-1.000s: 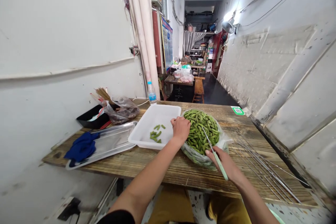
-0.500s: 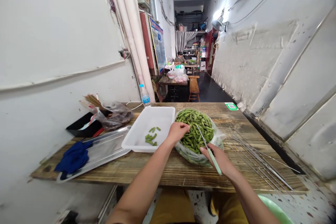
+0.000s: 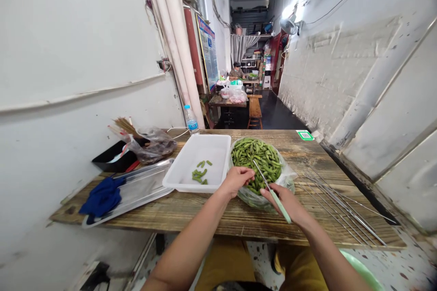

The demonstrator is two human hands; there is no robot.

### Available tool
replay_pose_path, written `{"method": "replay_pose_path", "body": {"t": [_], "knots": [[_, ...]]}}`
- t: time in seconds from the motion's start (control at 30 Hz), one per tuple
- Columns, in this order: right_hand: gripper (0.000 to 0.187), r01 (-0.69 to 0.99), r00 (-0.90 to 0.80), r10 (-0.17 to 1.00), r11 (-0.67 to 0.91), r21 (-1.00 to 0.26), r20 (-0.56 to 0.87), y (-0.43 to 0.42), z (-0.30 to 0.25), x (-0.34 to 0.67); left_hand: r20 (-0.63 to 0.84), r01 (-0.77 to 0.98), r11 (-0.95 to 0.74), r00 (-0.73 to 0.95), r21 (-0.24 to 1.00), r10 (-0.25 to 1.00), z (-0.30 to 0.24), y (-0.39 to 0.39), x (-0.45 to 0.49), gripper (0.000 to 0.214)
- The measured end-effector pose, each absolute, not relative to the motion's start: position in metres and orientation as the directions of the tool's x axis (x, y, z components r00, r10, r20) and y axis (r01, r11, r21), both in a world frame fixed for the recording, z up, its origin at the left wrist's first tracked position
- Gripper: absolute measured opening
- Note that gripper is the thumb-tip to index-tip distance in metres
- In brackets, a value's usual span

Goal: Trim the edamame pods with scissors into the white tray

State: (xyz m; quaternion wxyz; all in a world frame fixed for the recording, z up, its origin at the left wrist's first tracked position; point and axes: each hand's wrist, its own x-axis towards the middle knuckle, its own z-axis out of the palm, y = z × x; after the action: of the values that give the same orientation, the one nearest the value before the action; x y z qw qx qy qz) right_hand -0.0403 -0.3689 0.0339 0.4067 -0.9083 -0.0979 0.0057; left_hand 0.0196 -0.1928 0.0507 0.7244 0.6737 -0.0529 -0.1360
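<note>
Green edamame pods [image 3: 254,150] fill a round bowl lined with a clear plastic bag [image 3: 289,176]. Over the bowl's near left side is my left hand [image 3: 239,179], its thumb and fingertips pinched together; whatever they hold is hidden against the pods. My right hand [image 3: 285,200], at the near right rim, is closed around scissors [image 3: 280,207] with a pale green handle. Their slim metal tip points up and left over the pods, close to my left fingertips. Left of the bowl stands a white plastic tub [image 3: 186,187] with several pods [image 3: 199,174] lying inside.
Metal skewers [image 3: 341,207] lie on the wooden table [image 3: 211,213] at right. At left are a clear tray [image 3: 146,191], a blue cloth [image 3: 102,196], a black box [image 3: 114,158] and a plastic bag [image 3: 155,145]. Behind the tub stands a water bottle [image 3: 191,120]. Another person [image 3: 236,71] sits far back.
My left hand has moved slightly right and down relative to the bowl, closer to the scissors. My right hand keeps hold of the scissors. The whole view has shifted a little.
</note>
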Motion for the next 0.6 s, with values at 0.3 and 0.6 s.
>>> {"method": "replay_pose_path", "body": {"t": [0.3, 0.6], "knots": [[0.048, 0.151, 0.988, 0.137, -0.698, -0.7, 0.077, -0.37, 0.026, -0.039, -0.164, 0.188, 0.081, 0.956, 0.979, -0.244, 0.04, -0.194, 0.019, 0.022], [0.041, 0.172, 0.982, 0.177, -0.704, -0.689, 0.064, -0.378, 0.026, -0.039, -0.042, 0.048, 0.056, 0.994, 0.997, -0.103, 0.039, -0.191, 0.023, 0.018]]}}
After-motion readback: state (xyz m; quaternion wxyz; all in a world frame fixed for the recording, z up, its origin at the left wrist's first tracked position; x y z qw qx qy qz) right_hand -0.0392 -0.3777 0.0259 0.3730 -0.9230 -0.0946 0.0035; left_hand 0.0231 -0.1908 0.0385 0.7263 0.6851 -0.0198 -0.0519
